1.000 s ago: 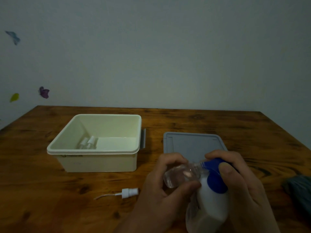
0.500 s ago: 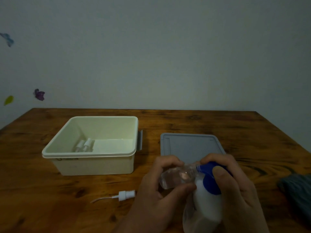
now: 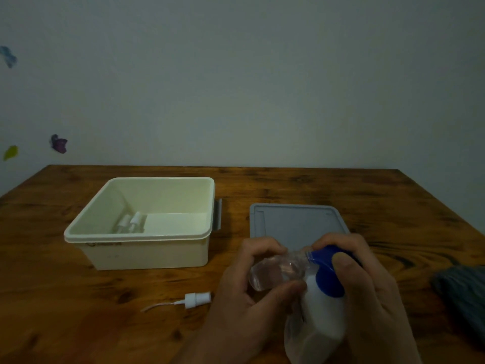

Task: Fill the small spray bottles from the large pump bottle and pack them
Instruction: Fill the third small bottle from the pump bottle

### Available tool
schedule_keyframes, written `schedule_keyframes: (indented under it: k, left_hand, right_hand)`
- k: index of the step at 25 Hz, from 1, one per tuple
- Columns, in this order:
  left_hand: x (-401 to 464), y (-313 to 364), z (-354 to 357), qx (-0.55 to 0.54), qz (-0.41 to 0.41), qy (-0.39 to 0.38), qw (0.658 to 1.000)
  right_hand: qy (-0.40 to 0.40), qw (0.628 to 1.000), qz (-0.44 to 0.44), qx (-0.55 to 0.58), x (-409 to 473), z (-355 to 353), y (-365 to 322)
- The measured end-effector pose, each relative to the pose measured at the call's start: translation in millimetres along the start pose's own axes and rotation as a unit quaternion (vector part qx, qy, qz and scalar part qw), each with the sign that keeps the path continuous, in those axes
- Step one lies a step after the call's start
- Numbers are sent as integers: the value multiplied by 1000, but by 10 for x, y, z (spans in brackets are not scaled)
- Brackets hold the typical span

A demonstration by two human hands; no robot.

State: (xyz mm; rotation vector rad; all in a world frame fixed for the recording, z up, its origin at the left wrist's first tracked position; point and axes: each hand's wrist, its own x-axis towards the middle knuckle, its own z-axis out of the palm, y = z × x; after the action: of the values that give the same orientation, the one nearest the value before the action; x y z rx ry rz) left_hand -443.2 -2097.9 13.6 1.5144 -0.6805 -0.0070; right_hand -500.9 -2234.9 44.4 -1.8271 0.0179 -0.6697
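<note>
I see lower right: left hand [image 3: 236, 292] fingers clamped on small spray bottle [image 3: 275, 271] | right hand [image 3: 367, 290] fingers curled round large pump bottle [image 3: 320, 321] | bench [image 3: 78, 324]

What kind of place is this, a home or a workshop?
Probably a home room: a wooden table against a plain wall with butterfly stickers, and a household storage box on it.
</note>
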Motion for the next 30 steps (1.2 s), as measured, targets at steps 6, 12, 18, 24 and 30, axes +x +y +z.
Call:
schedule_keyframes:
  k: [6, 12, 18, 24, 30]
  left_hand:
    - [10, 23, -10, 7, 2, -14, 1000]
    - [4, 26, -1, -15, -12, -14, 1000]
    - [-3, -8, -6, 6, -15, -6, 1000]
    - [11, 19, 5, -4, 7, -7, 1000]
    - [-4, -5, 3, -9, -2, -12, 1000]
  right_hand:
    - [2, 1000, 14, 11, -3, -23, -22]
    - [-2, 1000, 9, 8, 2, -31, -51]
    - [-14, 1000, 23, -3, -2, -26, -25]
    - [-37, 999, 37, 12, 9, -87, -47]
    - [-16, 999, 24, 23, -6, -25, -33]
